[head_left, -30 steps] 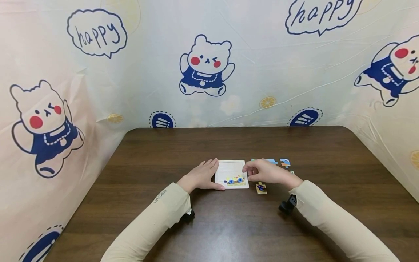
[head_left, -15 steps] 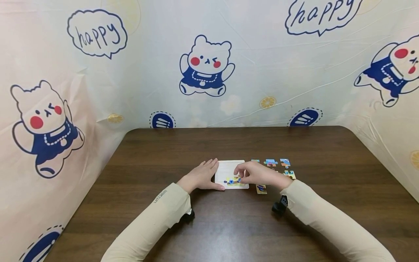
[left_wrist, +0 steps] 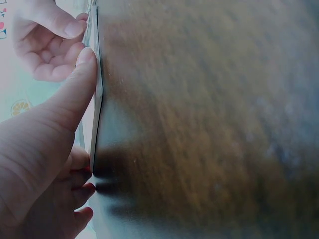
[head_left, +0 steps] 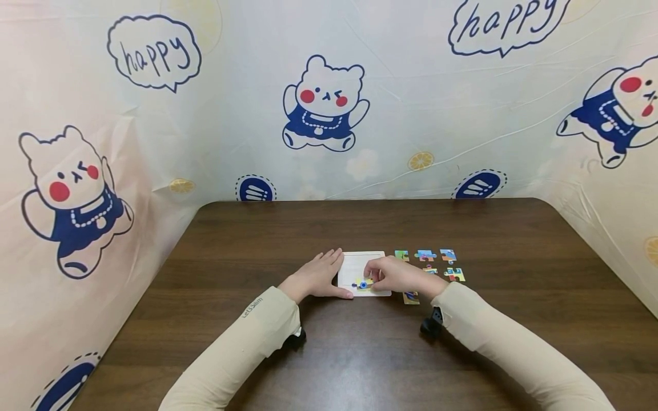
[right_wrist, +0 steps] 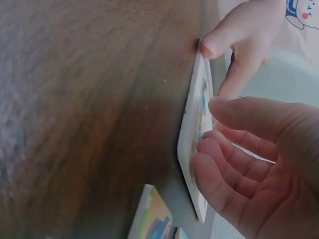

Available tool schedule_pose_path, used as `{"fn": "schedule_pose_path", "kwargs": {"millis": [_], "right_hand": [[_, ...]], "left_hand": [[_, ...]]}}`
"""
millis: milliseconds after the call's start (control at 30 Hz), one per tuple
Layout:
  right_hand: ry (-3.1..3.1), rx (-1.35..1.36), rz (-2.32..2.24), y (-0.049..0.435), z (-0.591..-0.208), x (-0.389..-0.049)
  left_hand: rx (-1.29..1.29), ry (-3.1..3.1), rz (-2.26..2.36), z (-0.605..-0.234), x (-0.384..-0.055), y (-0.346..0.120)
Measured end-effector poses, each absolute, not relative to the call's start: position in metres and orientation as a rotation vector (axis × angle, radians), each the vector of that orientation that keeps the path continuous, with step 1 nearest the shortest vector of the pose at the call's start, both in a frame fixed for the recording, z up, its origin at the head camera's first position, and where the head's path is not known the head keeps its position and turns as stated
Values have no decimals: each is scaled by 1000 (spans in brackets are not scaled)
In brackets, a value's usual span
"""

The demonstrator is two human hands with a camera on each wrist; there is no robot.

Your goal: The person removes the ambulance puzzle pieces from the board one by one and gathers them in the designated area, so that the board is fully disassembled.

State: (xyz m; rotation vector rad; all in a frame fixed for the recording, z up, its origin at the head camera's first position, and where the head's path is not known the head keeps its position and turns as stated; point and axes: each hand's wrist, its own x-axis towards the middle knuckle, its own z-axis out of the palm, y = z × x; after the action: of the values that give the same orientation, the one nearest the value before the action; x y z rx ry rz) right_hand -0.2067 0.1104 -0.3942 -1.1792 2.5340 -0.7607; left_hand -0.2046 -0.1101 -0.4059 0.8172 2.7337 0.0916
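My left hand (head_left: 320,275) holds the left side of a white puzzle tray (head_left: 354,261), thumb at its near corner and fingers at its far corner. Inside the tray, along its near edge, lie fitted jigsaw pieces (head_left: 362,285) with a yellow vehicle on blue wheels. Over the tray's right part, my right hand (head_left: 400,274) reaches in with loosely bent fingers, the fingertips right at those pieces. The right wrist view shows its thumb (right_wrist: 244,115) and fingers close above the tray (right_wrist: 188,132), with no piece showing between them.
Several loose jigsaw pieces lie on the brown table (head_left: 288,234) right of the tray, among them a green-blue piece (head_left: 401,256), a blue piece (head_left: 425,255), a corner piece (head_left: 448,254) and a yellow-green piece (head_left: 454,274). One piece (head_left: 410,298) lies nearer, partly under my right hand.
My right hand has moved left from beside the tray's right edge to over the pieces inside it, uncovering more loose pieces. My left hand has stayed on the tray.
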Motion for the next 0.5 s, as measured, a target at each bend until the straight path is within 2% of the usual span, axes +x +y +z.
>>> {"fn": "schedule_pose_path", "kwargs": {"millis": [500], "right_hand": [[2558, -1005, -718, 104, -397, -208]], "left_hand": [[818, 2729, 106, -407, -204, -111]]}}
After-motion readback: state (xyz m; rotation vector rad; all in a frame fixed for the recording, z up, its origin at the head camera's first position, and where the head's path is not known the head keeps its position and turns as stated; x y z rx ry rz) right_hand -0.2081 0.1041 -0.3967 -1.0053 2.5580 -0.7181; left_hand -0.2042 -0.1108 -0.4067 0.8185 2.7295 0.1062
